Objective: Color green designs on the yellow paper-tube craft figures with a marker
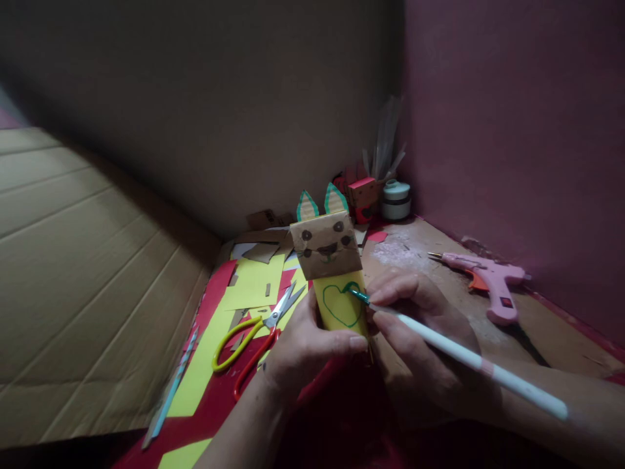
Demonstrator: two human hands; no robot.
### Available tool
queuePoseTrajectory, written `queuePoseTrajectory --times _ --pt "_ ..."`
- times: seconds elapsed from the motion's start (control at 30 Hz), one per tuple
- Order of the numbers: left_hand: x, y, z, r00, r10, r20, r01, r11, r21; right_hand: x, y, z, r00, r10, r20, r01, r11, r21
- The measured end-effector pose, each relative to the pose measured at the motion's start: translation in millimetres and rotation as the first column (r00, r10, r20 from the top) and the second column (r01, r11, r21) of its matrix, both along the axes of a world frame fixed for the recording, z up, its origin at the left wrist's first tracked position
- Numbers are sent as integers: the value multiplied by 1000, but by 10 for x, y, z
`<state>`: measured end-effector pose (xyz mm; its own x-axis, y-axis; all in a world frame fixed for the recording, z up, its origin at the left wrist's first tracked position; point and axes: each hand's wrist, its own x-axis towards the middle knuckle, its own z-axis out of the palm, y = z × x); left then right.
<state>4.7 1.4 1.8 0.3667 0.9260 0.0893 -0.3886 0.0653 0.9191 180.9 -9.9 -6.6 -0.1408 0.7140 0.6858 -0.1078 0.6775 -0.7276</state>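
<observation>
A cardboard animal figure (326,257) stands upright in the middle, with two green-edged ears, dark drawn features on a brown head and a yellow body. My left hand (312,348) wraps round the lower part of its body, thumb across the front. In my right hand (424,326) is a white paintbrush (454,345), pinched near its front end. The brush's green tip touches the upper right of a green heart outline on the yellow body. The heart's upper right lobe carries a thicker green stroke than the rest.
Open scissors (271,319) with yellow and red handles lie left over yellow paper (256,280) and red scraps. A blue-striped pencil (176,384) lies further left, by a large cardboard sheet (97,280). Right lies a pink glue gun (488,277). A lidded pot (396,200) stands behind.
</observation>
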Motion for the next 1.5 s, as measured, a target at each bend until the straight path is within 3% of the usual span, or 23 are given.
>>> queuePoseTrajectory --times 0.23,0.4,0.67,0.9,1.5 --pt "0 -7 19 1000 19 -17 -19 1000 -6 2 10 -19 1000 -19 -2 19 999 -28" --pt "-16 10 -5 999 -37 -12 37 999 14 -11 -16 2 998 -58 -35 56 996 -66" --pt "12 -5 29 999 23 -25 -23 1000 -9 9 4 -23 999 -44 11 44 999 -31" --pt "-1 9 4 1000 12 -25 -11 1000 6 -1 -9 -27 999 -9 46 8 1000 30" --pt "-3 17 -22 999 -10 33 10 1000 4 0 -18 -33 999 0 47 -1 1000 19"
